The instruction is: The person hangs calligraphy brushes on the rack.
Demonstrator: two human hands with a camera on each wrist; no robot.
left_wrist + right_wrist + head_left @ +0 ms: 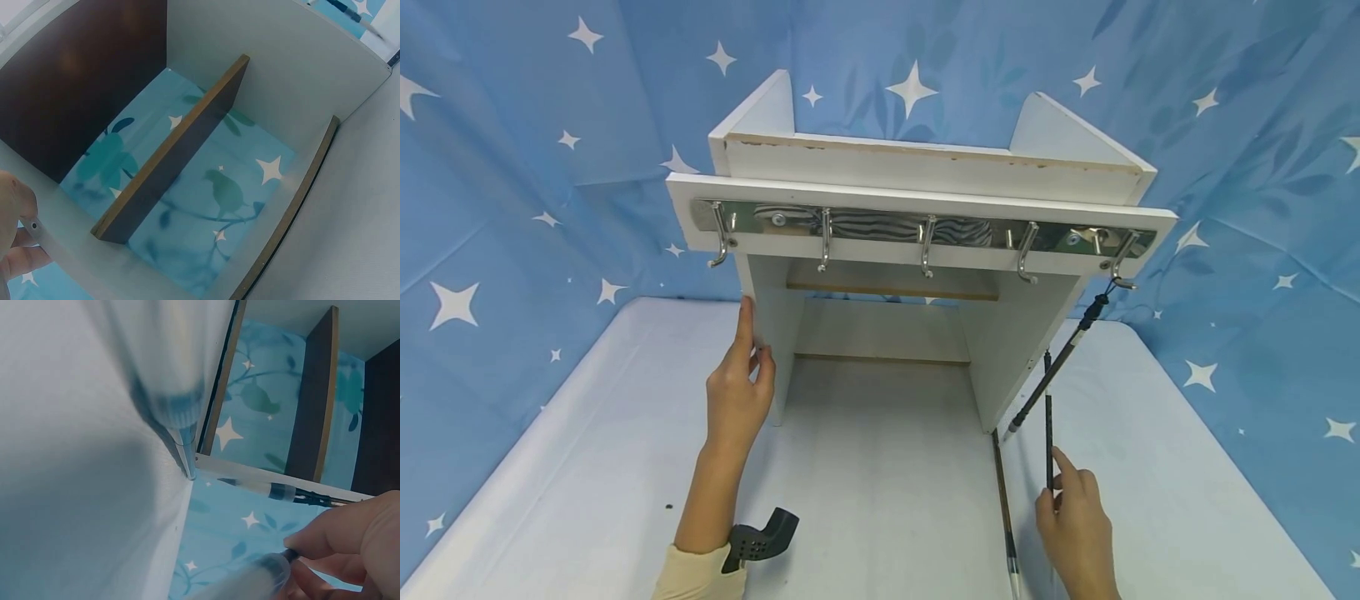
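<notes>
Black-handled paintbrush [1048,437], R hand [1078,521] pinching it, is pointing handle-end fwd, lengthwise; L hand [741,383] is gripping hook rack [925,171]; tabletop [1195,492] edge lying well R.

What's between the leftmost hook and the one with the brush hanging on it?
Three bare hooks on the same metal strip, in the head view; only the rightmost hook carries a brush.

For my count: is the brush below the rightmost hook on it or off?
On: the brush hangs from the rightmost hook, its dark cord at the tip.
</notes>
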